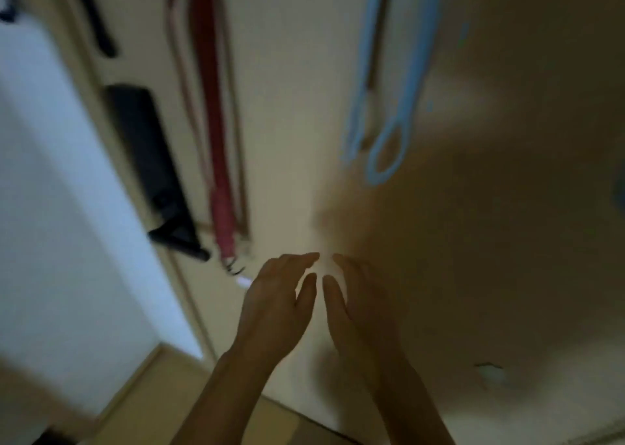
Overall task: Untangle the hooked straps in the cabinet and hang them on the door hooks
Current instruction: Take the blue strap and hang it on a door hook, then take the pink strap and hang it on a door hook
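**A:** In the head view, where are the straps?

**B:** They hang flat against the door [287,113]. The red straps [216,140] drop in a long bundle near its left edge. The blue straps [389,106] hang nearer the top middle. I'd judge they dangle straight because each is caught at its upper end, but the hooks themselves are cut off or too blurred to see.

**A:** How many?

**B:** In the red bundle there is one broad band and some thinner lines, too blurred to count. The blue shows two loops, possibly a single strap doubled over. Left of the red there is also one narrow black strip [98,22] and, below it, one wider dark item [148,160].

**A:** And the hands?

**B:** There are two, both empty. The left hand [277,296] and right hand [358,302] are raised side by side before the door's lower part. The fingers are loosely straight and a little apart, gripping nothing, and the two hands' tips nearly meet. I can't tell whether they touch the door. With nothing held, I'd guess this is a pause between straps.
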